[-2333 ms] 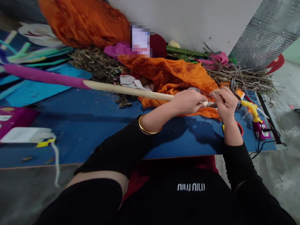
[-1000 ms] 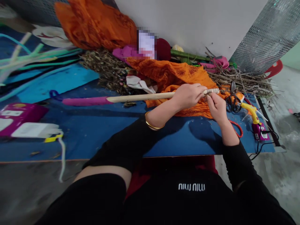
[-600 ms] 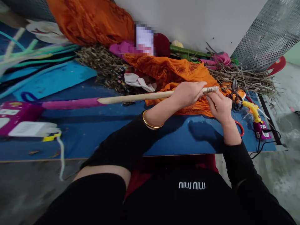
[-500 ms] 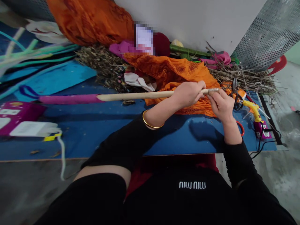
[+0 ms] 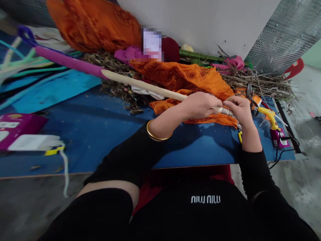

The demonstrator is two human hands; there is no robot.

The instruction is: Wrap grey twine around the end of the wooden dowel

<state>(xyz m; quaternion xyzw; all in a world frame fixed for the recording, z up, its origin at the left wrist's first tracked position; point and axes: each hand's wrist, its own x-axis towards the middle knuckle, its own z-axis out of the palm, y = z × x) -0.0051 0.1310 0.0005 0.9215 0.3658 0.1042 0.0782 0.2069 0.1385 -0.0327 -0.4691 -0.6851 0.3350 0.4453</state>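
My left hand (image 5: 200, 104) is closed around a pale wooden stick (image 5: 147, 87) near its right end. Thin grey wire or cord (image 5: 227, 111) is coiled round that end. Just beside the coil my right hand (image 5: 239, 108) is closed in a pinch, its thumb and fingers pressed together; what they hold is too small to make out. Pink wrapping (image 5: 69, 63) covers the far left part of the stick, which rises toward the upper left. A dark blue loop (image 5: 26, 35) hangs at that tip. Orange cloth (image 5: 180, 77) lies behind and under my hands.
Pruning shears (image 5: 249, 92) and a yellow glue gun (image 5: 269, 115) lie to the right, by bundled dry twigs (image 5: 263, 83). At left are a purple box (image 5: 22, 129), a white power strip (image 5: 35, 143) and a light blue sheet (image 5: 57, 90). The blue table's front edge (image 5: 175, 166) runs before me.
The stick has tilted: its pink end went up and its coiled end down. My right hand has shifted from the stick's tip to just above the coil. My left hand still grips the stick.
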